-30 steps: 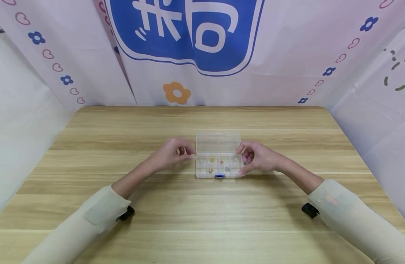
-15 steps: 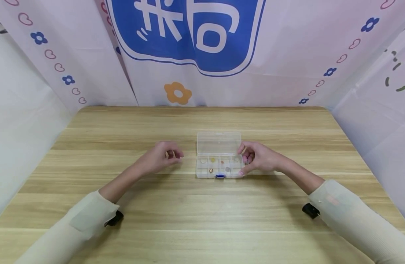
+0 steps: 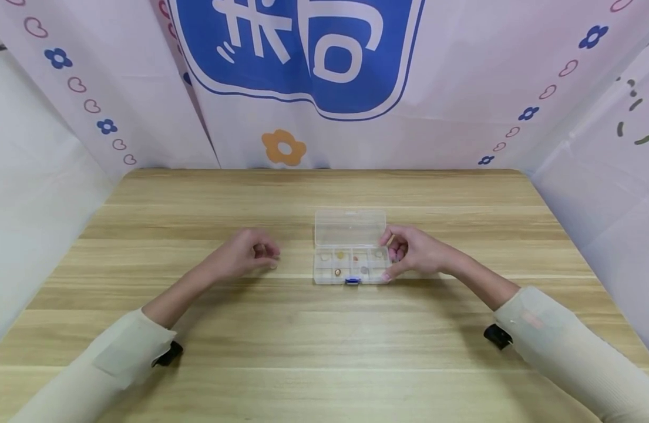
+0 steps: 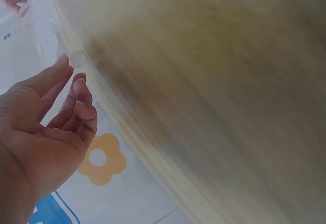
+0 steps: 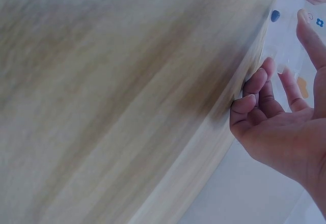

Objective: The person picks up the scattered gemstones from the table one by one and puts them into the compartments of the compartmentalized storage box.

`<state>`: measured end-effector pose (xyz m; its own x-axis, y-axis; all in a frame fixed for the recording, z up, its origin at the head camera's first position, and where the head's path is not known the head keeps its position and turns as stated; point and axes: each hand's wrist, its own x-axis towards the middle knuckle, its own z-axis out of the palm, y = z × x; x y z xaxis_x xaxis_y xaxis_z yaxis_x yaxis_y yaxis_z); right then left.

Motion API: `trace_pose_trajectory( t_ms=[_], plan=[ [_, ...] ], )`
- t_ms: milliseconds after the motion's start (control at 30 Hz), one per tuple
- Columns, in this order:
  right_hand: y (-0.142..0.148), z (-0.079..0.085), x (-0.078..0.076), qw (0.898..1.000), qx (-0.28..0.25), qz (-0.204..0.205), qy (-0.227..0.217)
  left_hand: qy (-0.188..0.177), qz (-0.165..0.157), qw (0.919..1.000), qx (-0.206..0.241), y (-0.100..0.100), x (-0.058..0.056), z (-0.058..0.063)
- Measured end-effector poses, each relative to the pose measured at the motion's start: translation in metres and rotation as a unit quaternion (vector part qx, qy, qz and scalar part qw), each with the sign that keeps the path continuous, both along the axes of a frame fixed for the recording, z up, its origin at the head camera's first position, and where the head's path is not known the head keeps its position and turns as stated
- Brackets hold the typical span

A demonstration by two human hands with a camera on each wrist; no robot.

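A clear plastic compartment box with a blue latch lies on the wooden table, its lid raised at the back. Small round pieces sit in its compartments, among them a yellow one and a grey one. My right hand grips the box's right end, thumb at the front corner and forefinger near the hinge. Left of the box, my left hand pinches a small clear round disc at the tips of thumb and fingers, over the table.
The wooden table runs back to a white curtain with a blue printed emblem and an orange flower. White cloth also hangs at both sides. A black device shows under the right sleeve, another black device under the left.
My left hand has drawn away from the box's left end, moving left and slightly toward me. My right hand keeps its grip on the box, which has stayed in place.
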<state>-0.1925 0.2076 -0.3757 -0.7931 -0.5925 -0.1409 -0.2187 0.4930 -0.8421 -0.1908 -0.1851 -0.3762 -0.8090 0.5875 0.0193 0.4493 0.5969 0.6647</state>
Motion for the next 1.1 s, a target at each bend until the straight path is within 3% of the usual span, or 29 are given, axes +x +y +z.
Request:
trace_pose_trajectory(
  t_ms=[267, 933, 1100],
  plan=[
    [-0.0004, -0.0007, 0.0006, 1.000, 0.003, -0.001, 0.002, -0.007, -0.001, 0.9998, -0.020, -0.0041, 0.0029, -0.0009],
    [0.0008, -0.0022, -0.0001, 1.000, 0.001, 0.000, 0.007, 0.000, -0.017, 0.9998, -0.014, -0.0042, 0.0036, 0.0006],
    [0.0004, -0.0018, -0.0008, 1.000, 0.001, -0.002, 0.005, -0.009, -0.005, 0.9998, -0.018, -0.0031, 0.0038, 0.0024]
  ],
)
